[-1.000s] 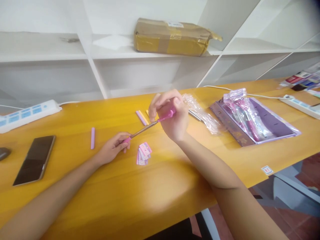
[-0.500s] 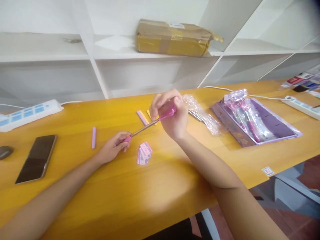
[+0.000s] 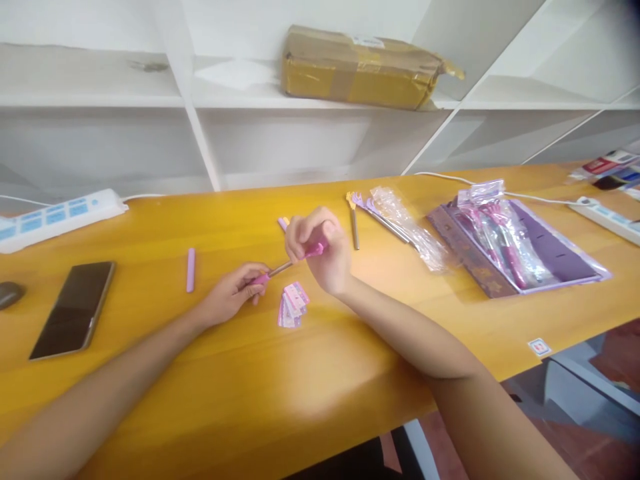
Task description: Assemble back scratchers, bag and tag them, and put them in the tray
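My left hand [image 3: 235, 291] rests on the yellow table [image 3: 350, 347] and pinches the pink grip end of a thin metal rod tool [image 3: 283, 268]. My right hand [image 3: 320, 257] is closed round the tool's other, pink end, just above the table. A small fan of pink sticker cards [image 3: 293, 305] lies right below both hands. A lilac sleeve [image 3: 191, 269] lies to the left, and pale sticks [image 3: 283, 223] peek out behind my right hand.
A phone [image 3: 73, 308] and a power strip [image 3: 57, 217] lie at the left. Loose metal tools [image 3: 354, 223], a crumpled clear wrapper [image 3: 413, 230] and a purple packaged set [image 3: 515, 247] lie to the right. A cardboard box [image 3: 365, 67] sits on the white shelf.
My right hand has come down and to the left, toward my left hand, so less of the rod shows between them. The loose tools behind it are now uncovered.
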Demonstrator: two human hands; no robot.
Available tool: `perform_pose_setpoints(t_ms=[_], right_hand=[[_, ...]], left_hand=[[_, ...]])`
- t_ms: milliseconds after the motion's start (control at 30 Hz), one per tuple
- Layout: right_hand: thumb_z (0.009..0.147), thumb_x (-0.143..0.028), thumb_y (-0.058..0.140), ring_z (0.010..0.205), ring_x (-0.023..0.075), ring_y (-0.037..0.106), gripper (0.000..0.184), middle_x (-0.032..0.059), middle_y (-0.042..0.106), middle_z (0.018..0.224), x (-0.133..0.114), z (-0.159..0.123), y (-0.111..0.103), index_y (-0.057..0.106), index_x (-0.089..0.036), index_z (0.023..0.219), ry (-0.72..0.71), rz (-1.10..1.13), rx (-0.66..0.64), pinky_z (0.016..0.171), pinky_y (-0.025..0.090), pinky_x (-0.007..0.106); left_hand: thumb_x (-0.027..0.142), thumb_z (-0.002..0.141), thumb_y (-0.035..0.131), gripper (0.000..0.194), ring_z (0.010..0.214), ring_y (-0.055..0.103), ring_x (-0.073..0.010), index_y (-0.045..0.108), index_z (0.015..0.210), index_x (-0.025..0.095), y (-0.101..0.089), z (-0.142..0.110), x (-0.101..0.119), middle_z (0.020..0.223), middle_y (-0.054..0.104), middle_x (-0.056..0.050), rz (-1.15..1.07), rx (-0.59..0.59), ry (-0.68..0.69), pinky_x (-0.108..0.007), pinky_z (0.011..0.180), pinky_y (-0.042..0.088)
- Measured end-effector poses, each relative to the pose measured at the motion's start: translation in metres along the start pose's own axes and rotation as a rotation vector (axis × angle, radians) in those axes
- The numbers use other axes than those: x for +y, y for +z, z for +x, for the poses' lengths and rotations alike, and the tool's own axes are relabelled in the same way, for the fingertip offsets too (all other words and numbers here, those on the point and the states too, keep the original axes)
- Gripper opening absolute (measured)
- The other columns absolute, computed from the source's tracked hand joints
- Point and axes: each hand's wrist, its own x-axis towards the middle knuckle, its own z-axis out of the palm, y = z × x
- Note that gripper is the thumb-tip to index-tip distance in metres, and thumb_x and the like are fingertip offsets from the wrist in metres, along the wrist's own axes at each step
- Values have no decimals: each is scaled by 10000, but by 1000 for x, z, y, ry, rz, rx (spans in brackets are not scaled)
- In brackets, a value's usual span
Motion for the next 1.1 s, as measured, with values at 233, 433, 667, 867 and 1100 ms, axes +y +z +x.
perform_pose_setpoints(t_ms=[233, 433, 667, 867, 1100], right_hand=[[1069, -553, 414, 545, 112, 459, 422, -13, 459, 626, 12, -6, 5, 472, -202, 841, -33, 5, -44, 570, 388, 259], [1026, -653, 427, 546, 121, 459, 504, -4, 470, 614, 17, -13, 8, 458, -202, 804, 26, -53, -27, 571, 397, 268], [1066, -616, 391, 629, 130, 509, 499, 12, 511, 678, 16, -5, 3, 497, -186, 837, -6, -110, -84, 679, 455, 294], [1032, -665, 471, 831, 127, 613, 549, 63, 633, 1048, 23, 5, -17, 559, -179, 1270, 93, -114, -73, 830, 542, 295], [1048, -611, 498, 1097, 158, 611, 517, 101, 623, 1227, 41, -6, -8, 666, -180, 1279, 205, -183, -250, 968, 532, 312]], left_hand=[[361, 1015, 627, 253, 600, 551, -103, 581, 1197, 191, -1, -1, -4, 838, 638, 6, 10, 13, 8, -260, 604, 475], [390, 997, 652, 281, 597, 539, -109, 617, 1189, 187, 0, -3, -5, 839, 660, -8, 30, 34, 1, -262, 597, 473], [406, 1019, 621, 262, 614, 507, -105, 598, 1170, 193, 1, -4, -5, 852, 636, -6, 55, 37, 18, -254, 612, 447], [447, 1075, 498, 307, 596, 405, -108, 544, 1272, 216, 2, -4, -1, 805, 526, 30, 93, 89, 6, -243, 578, 367], [533, 1086, 405, 414, 614, 387, -134, 582, 1228, 187, -2, -6, 2, 711, 447, 46, 211, 40, 4, -268, 604, 342]])
